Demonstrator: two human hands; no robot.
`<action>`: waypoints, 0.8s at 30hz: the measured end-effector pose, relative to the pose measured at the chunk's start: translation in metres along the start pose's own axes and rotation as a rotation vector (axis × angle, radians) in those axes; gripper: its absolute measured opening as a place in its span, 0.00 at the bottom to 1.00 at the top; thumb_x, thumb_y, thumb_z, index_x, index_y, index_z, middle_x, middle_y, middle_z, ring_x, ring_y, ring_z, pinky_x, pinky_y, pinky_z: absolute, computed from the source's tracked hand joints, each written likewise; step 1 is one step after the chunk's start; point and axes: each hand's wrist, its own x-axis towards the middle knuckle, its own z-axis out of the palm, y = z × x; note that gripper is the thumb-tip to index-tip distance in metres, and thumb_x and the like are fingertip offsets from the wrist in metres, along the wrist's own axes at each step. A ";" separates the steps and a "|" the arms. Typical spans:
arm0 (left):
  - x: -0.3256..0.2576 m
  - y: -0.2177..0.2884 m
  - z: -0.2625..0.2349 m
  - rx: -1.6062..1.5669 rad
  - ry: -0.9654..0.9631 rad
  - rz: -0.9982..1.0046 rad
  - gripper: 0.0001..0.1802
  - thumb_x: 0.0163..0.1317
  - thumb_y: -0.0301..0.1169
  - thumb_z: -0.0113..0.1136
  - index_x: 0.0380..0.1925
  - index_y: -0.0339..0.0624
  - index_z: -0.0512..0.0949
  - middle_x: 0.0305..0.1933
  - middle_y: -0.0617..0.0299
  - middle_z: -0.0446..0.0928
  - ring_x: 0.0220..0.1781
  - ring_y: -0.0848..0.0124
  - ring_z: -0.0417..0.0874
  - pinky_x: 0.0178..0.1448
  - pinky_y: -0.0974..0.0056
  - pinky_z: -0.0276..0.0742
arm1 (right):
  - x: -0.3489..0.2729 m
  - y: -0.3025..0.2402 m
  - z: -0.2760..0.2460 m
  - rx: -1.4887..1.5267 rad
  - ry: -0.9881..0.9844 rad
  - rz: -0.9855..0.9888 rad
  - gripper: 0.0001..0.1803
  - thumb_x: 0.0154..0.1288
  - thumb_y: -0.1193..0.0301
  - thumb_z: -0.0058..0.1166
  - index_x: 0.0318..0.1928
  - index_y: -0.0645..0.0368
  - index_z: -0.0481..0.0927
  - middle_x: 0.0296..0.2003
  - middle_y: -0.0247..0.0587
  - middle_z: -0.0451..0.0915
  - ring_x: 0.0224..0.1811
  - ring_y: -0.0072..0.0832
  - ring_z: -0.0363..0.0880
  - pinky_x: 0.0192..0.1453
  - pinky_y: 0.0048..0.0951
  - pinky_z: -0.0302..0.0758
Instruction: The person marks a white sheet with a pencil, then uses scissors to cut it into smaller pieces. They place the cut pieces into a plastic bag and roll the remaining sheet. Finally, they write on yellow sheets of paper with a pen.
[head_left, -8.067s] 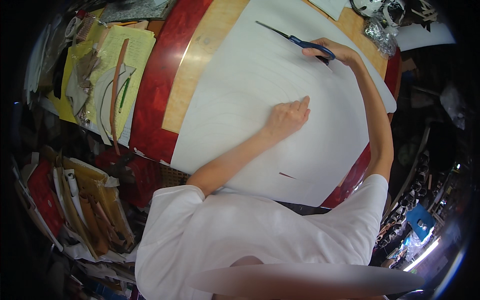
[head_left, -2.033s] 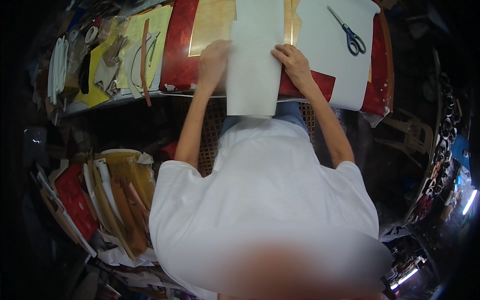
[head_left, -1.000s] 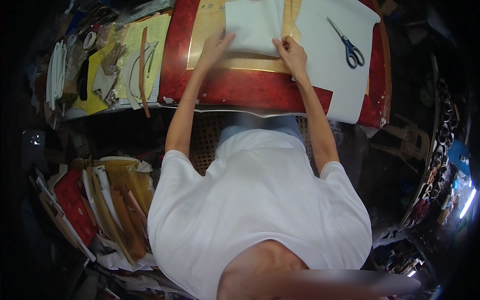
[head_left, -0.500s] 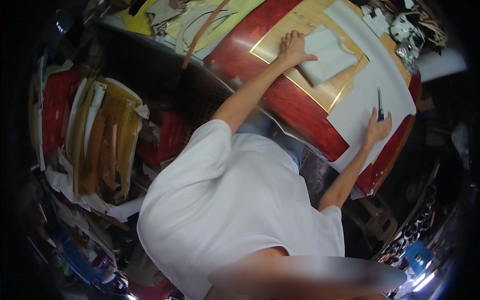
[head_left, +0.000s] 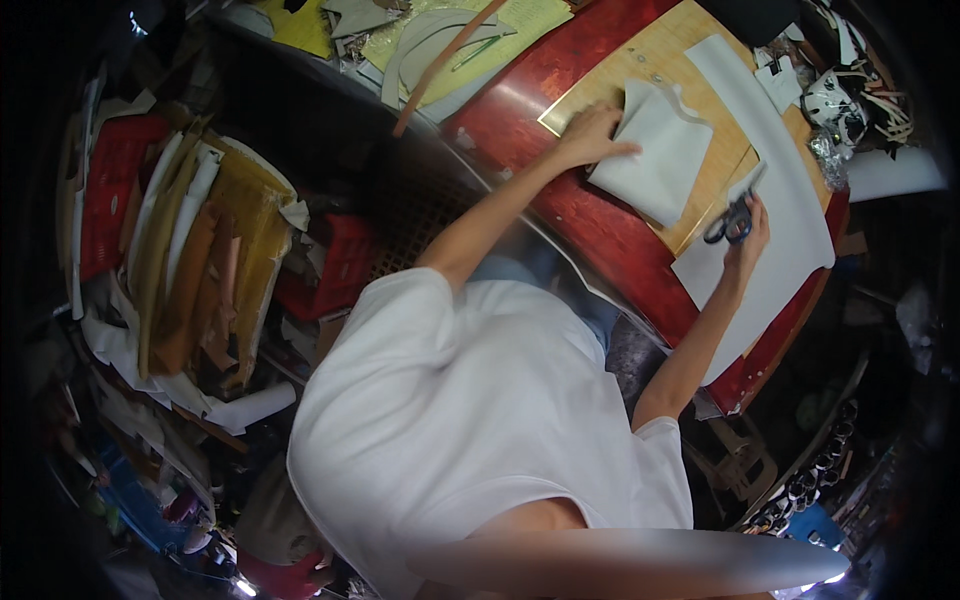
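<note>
A white sheet of material (head_left: 655,155), folded over, lies on the wooden panel of the table. At its left edge rests my left hand (head_left: 592,137), thumb stretched out onto the sheet and fingers spread from it; they are slightly blurred. My right hand (head_left: 752,240) is closed on a pair of dark-handled scissors (head_left: 738,217). The handle loops show to the left of the fingers, and the blades point away from me, over the sheet's right side. Beneath the scissors a long white strip of similar material (head_left: 785,210) runs along the table's right side.
The table (head_left: 530,150) has a red marbled border. Yellow sheets and curved grey pieces (head_left: 430,45) lie at the far left. Scraps and a white, strappy object (head_left: 835,105) crowd the far right. Rolled materials (head_left: 205,190) and red crates (head_left: 345,260) stand on my left.
My right hand has lifted the scissors and moved them leftward toward the folded sheet, turning them. The folded sheet has shifted and turned, its near corner reaching closer to me. My left fingers have drawn together.
</note>
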 end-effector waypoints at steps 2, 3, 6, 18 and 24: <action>-0.003 -0.034 -0.031 -0.144 0.305 0.032 0.29 0.55 0.45 0.67 0.48 0.33 0.78 0.45 0.44 0.80 0.52 0.51 0.80 0.60 0.55 0.73 | 0.002 -0.011 0.047 0.102 -0.200 0.103 0.22 0.68 0.63 0.54 0.55 0.66 0.76 0.41 0.42 0.81 0.40 0.28 0.82 0.42 0.27 0.79; -0.005 -0.055 -0.052 -0.043 0.515 0.035 0.25 0.59 0.40 0.64 0.51 0.33 0.77 0.47 0.42 0.79 0.52 0.50 0.79 0.59 0.54 0.73 | 0.000 -0.012 0.075 0.108 -0.267 0.115 0.22 0.68 0.63 0.53 0.55 0.66 0.76 0.42 0.42 0.81 0.43 0.29 0.81 0.44 0.28 0.79; -0.011 -0.136 -0.142 0.402 0.513 -0.194 0.26 0.57 0.38 0.64 0.53 0.34 0.75 0.50 0.43 0.78 0.55 0.51 0.79 0.59 0.51 0.74 | -0.009 -0.009 0.157 0.218 -0.588 0.044 0.22 0.69 0.64 0.50 0.55 0.66 0.76 0.46 0.43 0.80 0.47 0.30 0.80 0.48 0.31 0.78; -0.022 -0.229 -0.215 0.347 0.369 -0.546 0.61 0.29 0.43 0.85 0.64 0.27 0.64 0.55 0.39 0.76 0.55 0.50 0.80 0.57 0.55 0.77 | 0.030 0.022 0.409 -0.567 -0.433 -0.305 0.28 0.61 0.52 0.56 0.52 0.62 0.77 0.41 0.59 0.80 0.46 0.49 0.81 0.49 0.47 0.77; -0.015 -0.218 -0.240 -0.280 0.156 -0.543 0.44 0.36 0.30 0.80 0.57 0.32 0.72 0.51 0.50 0.80 0.48 0.62 0.83 0.51 0.60 0.80 | 0.030 0.055 0.428 -0.849 -0.670 -0.429 0.30 0.62 0.49 0.57 0.54 0.62 0.78 0.46 0.59 0.79 0.50 0.51 0.79 0.54 0.44 0.76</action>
